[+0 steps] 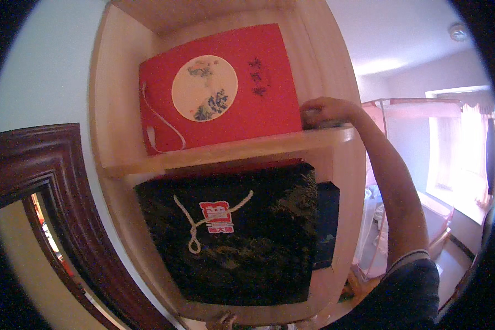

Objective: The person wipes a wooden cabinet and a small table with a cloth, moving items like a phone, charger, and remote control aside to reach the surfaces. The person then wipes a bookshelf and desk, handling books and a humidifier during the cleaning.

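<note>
My right hand [326, 111] reaches onto the upper wooden shelf [239, 150], beside the right edge of a red gift bag [268, 111]. Its fingers are bent over a small dark thing [334, 123], too blurred to name; whether they grip it is unclear. The red bag lies tilted, with a round landscape picture and a pale cord handle. Below, a black gift bag [247, 272] with a rope handle and a red label stands in the lower compartment. Only part of my left hand [222, 321] shows, by the compartment's bottom edge.
A dark blue box [326, 222] stands right of the black bag, partly behind it. The cabinet's side panels [115, 82] enclose both compartments. A dark wooden door frame [62, 165] is at left. At right are a bed with a net canopy [416, 103] and a bright window [458, 152].
</note>
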